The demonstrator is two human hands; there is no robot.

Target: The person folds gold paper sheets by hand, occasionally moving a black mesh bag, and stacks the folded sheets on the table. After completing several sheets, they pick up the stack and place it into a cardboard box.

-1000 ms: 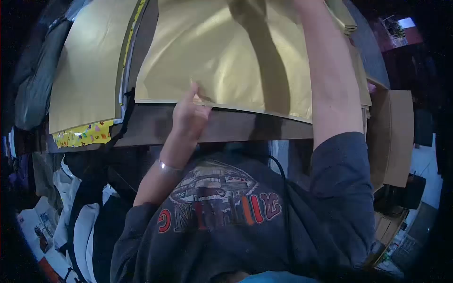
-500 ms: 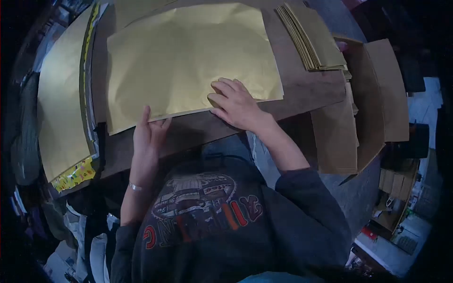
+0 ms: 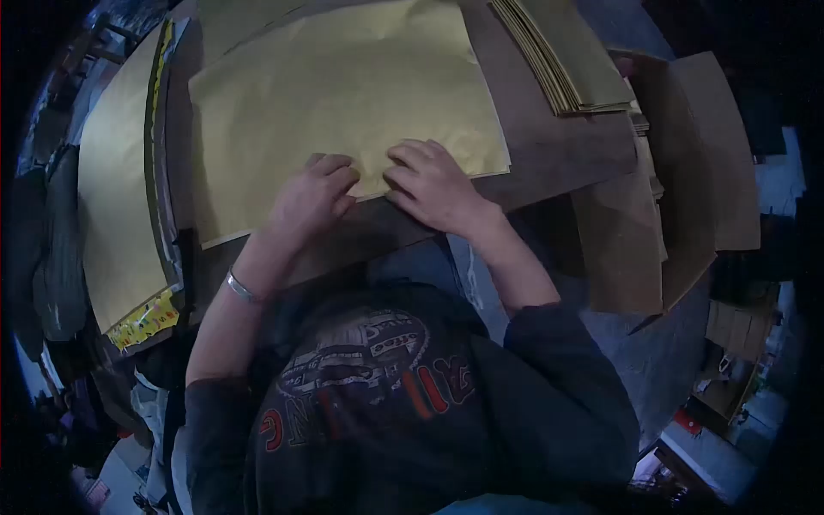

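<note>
A large gold sheet (image 3: 343, 94) lies across the dark table in front of me, its near edge facing my body. My left hand (image 3: 319, 193) is at that near edge, fingers curled down onto the sheet with the thumb at the edge. Just to its right, my right hand (image 3: 425, 182) bends its fingers on the same edge, thumb low beside it. Both hands pinch the sheet's edge, a small gap apart. The fingertips are partly hidden.
A stack of folded gold pieces (image 3: 571, 64) lies at the table's back right. An open cardboard box (image 3: 622, 249) stands right of the table (image 3: 558, 154). Another pile of gold sheets (image 3: 124, 189) with a yellow printed edge is on the left.
My left hand has moved right and up from under the sheet's edge to beside my right hand, and its fingers have curled over the edge. My right hand has barely moved.
</note>
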